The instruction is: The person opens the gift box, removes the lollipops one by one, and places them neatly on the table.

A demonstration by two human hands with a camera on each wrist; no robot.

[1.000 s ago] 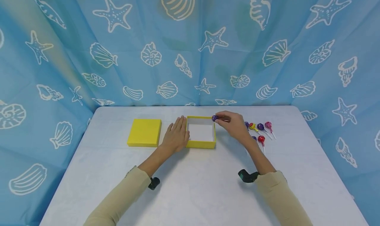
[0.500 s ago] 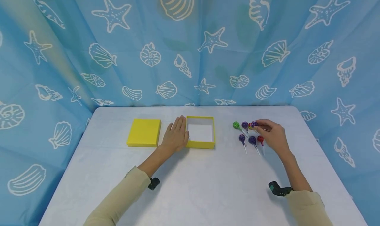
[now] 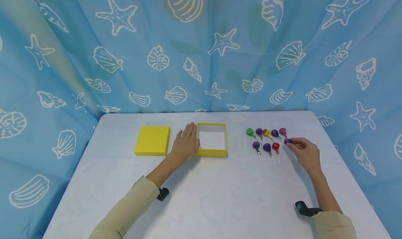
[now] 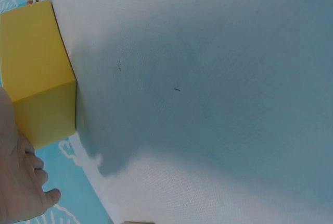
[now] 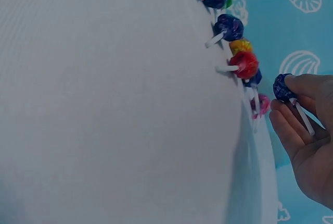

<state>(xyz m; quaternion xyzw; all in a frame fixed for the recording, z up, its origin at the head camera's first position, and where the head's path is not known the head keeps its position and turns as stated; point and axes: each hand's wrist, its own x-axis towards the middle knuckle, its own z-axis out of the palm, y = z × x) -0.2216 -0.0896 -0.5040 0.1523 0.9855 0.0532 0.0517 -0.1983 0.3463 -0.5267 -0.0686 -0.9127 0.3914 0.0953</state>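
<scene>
My right hand (image 3: 306, 155) pinches a purple-wrapped lollipop (image 5: 283, 88) by its head, the white stick angling back past the fingers in the right wrist view. Beside it on the table lie several lollipops in two rows: a green one (image 3: 250, 132), a yellow-and-red one (image 3: 266, 132), a pink one (image 3: 283, 131), a red one (image 3: 275, 146) and several purple ones, such as this purple lollipop (image 3: 267, 148). My left hand (image 3: 186, 144), fingers straight, rests against the left side of an open yellow box (image 3: 211, 152) with a white inside.
A yellow box lid (image 3: 153, 140) lies left of my left hand. All of this is on a white-covered table (image 3: 201, 193). Behind the table hangs a blue curtain (image 3: 194, 82) with white shells and starfish.
My right hand has moved from the box's right edge to the right side of the lollipop rows, still holding the purple lollipop. The left hand and the box have stayed put.
</scene>
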